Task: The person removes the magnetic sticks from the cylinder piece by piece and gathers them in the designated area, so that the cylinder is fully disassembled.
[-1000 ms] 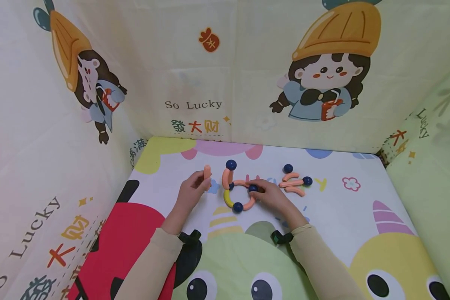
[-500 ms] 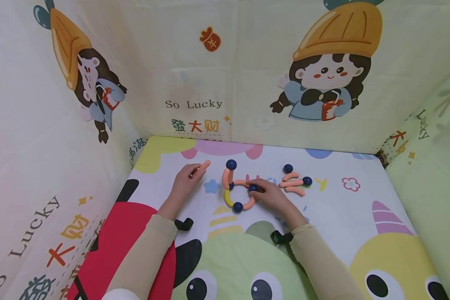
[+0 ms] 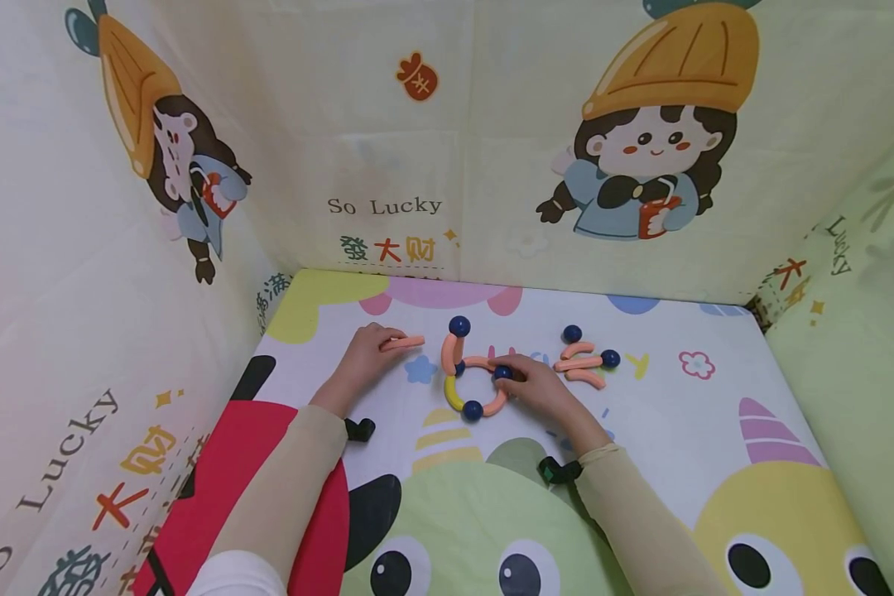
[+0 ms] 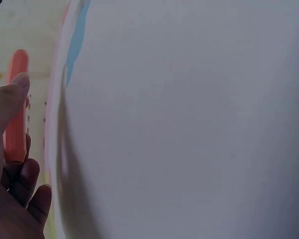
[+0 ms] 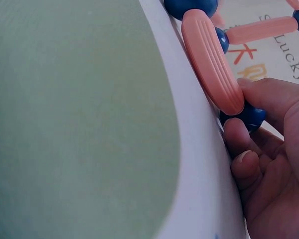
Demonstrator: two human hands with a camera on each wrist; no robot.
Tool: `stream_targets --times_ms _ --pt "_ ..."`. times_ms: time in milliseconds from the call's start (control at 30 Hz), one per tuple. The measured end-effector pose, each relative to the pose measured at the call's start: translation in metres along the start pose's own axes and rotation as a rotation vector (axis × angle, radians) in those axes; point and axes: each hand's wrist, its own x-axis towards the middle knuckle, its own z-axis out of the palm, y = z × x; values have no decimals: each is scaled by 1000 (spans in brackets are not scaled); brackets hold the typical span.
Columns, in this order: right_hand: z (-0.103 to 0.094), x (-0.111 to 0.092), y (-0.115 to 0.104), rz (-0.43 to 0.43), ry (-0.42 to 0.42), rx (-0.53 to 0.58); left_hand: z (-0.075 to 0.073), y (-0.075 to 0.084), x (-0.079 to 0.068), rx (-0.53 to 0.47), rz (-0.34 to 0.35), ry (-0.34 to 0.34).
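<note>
My left hand (image 3: pixel 361 364) pinches a straight salmon-pink rod (image 3: pixel 408 342) by one end, to the left of a built ring. The left wrist view shows the thumb lying over this ribbed rod (image 4: pixel 15 129). On the mat the ring joins a yellow curved rod (image 3: pixel 451 395), pink curved rods (image 3: pixel 496 405) and dark blue balls (image 3: pixel 473 410). From its far left side pink rods (image 3: pixel 449 354) rise to a blue ball (image 3: pixel 459 326) on top. With thumb and fingers, my right hand (image 3: pixel 542 391) grips the ring's right-hand blue ball (image 5: pixel 254 117), beside a curved pink rod (image 5: pixel 212 62).
Right of the ring lie loose pink rods (image 3: pixel 584 379) and two blue balls (image 3: pixel 572 334). A printed mat (image 3: pixel 678 422) covers the table. Patterned cloth walls (image 3: pixel 499 165) stand at the back and both sides.
My left hand has drawn back left from beside the ring. The pink rod in it has turned from upright to nearly level, pointing right. My right hand and the ring have stayed put.
</note>
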Motion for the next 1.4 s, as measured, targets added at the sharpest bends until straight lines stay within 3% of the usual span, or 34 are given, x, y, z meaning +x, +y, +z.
stream_targets --times_ms 233,600,1167,1400 --pt "-1 -1 -1 17 5 -14 2 -2 5 47 -31 -45" --pt "0 0 -2 29 0 -7 5 -2 7 144 -22 -40" --pt "-1 -1 -1 31 -7 3 6 0 7 209 -10 -58" --pt "-1 -1 0 18 -9 -2 4 1 6 186 -10 -62"
